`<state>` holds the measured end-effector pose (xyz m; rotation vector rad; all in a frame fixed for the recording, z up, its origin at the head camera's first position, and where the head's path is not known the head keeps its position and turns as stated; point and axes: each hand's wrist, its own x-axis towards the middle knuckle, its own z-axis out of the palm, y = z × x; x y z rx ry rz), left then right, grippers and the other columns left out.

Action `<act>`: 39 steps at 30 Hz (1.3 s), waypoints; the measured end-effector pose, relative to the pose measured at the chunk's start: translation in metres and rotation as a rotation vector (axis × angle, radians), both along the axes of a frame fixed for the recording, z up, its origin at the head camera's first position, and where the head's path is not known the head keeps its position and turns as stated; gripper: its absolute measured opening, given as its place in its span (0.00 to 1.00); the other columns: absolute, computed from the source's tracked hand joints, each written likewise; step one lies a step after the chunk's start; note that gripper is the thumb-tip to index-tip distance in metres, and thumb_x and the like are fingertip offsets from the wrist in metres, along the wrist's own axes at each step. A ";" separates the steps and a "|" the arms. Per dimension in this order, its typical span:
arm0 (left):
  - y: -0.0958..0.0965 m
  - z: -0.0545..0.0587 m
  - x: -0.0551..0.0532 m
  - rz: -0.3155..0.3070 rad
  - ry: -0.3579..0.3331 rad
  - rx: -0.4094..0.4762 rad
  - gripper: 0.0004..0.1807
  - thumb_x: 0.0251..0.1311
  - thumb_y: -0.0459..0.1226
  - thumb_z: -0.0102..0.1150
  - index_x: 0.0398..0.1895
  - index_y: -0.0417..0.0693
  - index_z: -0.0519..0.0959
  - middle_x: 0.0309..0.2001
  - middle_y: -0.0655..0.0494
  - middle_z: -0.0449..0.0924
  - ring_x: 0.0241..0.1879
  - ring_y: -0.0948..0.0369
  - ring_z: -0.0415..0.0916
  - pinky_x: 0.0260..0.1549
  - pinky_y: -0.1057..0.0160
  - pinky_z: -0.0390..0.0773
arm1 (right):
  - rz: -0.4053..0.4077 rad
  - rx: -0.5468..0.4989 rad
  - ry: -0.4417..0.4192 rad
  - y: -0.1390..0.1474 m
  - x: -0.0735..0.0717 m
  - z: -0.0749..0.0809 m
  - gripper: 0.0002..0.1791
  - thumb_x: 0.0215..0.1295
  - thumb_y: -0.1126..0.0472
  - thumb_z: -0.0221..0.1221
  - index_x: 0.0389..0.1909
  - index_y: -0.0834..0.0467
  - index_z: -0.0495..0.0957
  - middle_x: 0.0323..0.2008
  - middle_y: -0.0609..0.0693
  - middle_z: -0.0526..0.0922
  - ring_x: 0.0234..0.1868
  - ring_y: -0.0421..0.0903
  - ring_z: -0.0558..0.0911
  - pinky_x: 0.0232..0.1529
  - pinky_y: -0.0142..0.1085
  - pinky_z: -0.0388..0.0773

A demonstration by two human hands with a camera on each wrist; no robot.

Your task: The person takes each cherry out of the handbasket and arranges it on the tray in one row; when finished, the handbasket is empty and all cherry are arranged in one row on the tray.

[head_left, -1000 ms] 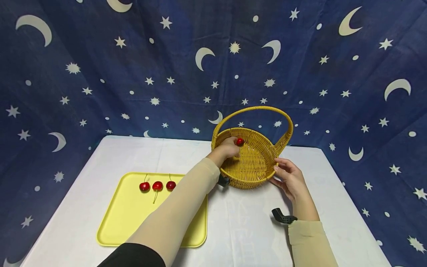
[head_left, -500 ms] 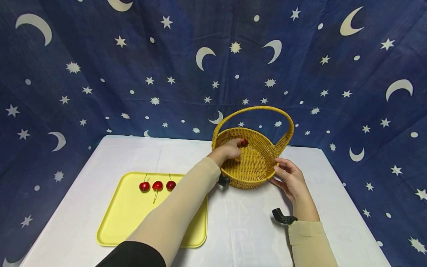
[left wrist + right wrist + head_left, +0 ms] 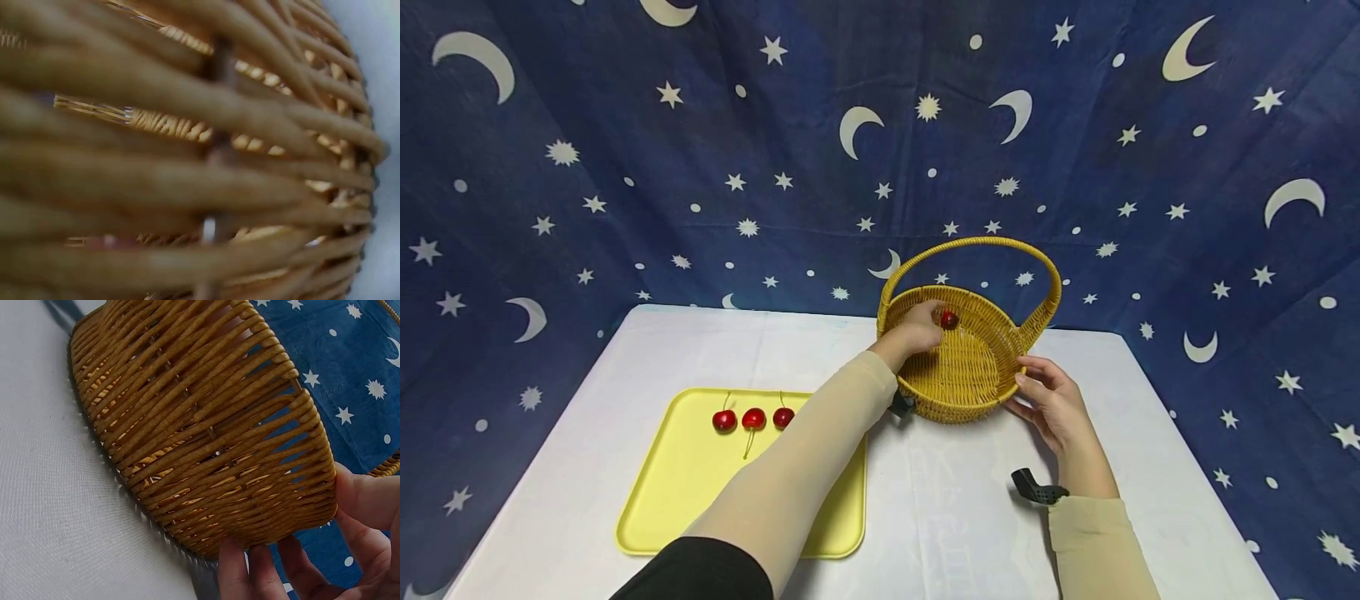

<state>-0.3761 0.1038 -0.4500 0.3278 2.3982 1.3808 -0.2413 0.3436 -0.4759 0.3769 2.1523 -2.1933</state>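
In the head view my left hand [image 3: 917, 328] is inside a round golden wicker basket [image 3: 962, 392] with a tall arched handle. A dark red cherry [image 3: 950, 320] lies in the basket just off its fingertips, the fingers parted from it. My right hand [image 3: 1054, 406] grips the basket's right rim, thumb at the edge and fingers against the outer wall, as the right wrist view shows of the wicker [image 3: 206, 437]. The left wrist view is filled by blurred wicker strands [image 3: 156, 181]. Three cherries with stems, one of them the middle cherry [image 3: 754, 418], lie on a yellow tray [image 3: 677, 500].
The left sleeve [image 3: 797, 467] crosses over the tray and covers its right part. A white cloth [image 3: 955, 508] covers the table. Behind stands a dark blue curtain [image 3: 820, 225] with moons and stars, close to the table's back edge.
The cherry at my left fingertips has shifted slightly right and deeper into the basket, and the fingers have come away from it. My right hand stays at the rim.
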 end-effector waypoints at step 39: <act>0.009 -0.005 0.011 -0.482 0.225 -0.192 0.13 0.63 0.30 0.74 0.49 0.46 0.89 0.47 0.56 0.86 0.48 0.61 0.77 0.54 0.65 0.76 | 0.009 0.000 0.012 0.001 -0.001 -0.001 0.23 0.77 0.61 0.64 0.69 0.54 0.75 0.57 0.44 0.73 0.52 0.41 0.85 0.53 0.43 0.89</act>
